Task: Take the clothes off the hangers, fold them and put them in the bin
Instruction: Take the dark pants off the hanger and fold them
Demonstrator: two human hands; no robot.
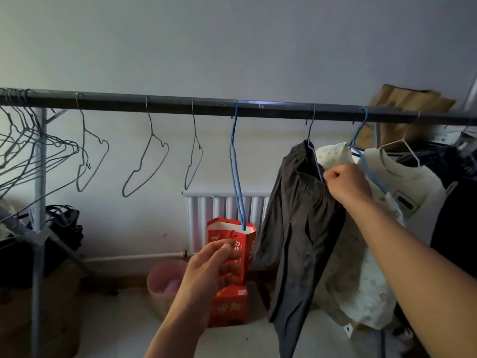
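The right hand is raised to the dark metal clothes rail. Its fingers are curled tight, pinching the gathered waistband of the dark grey trousers, which hang from a thin wire hanger right of centre. Just beside them, on a blue hanger, is a cream spotted garment, then a cream T-shirt with a dark chest patch whose lettering is too small to read. The left hand hovers lower, fingers loosely curled towards the thumb and holding nothing. Behind it stand stacked red cartons; their white characters are blurred. An empty blue wire hanger hangs mid-rail. A pink round plastic bin stands on the floor.
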